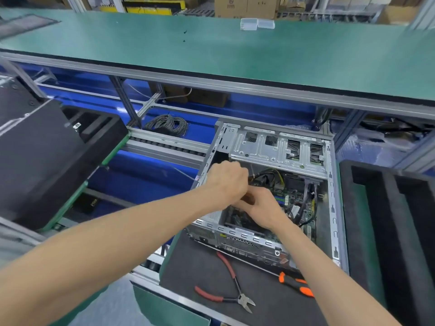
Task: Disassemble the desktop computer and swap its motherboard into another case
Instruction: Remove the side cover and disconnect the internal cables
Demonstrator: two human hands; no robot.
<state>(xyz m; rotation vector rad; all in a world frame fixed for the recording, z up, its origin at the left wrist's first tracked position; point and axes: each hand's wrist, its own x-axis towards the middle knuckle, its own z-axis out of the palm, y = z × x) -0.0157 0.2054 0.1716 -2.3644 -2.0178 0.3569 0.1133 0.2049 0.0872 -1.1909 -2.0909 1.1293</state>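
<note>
both hands, left (227,178) and right (261,209), work inside the open case (334,208); grips hidden; a hard tug could damage the motherboard (295,196).

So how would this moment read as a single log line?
stage: disassembly | left hand, right hand: inside open computer case, grip unclear | red-handled cutters, orange-handled screwdriver: idle on mat
</note>
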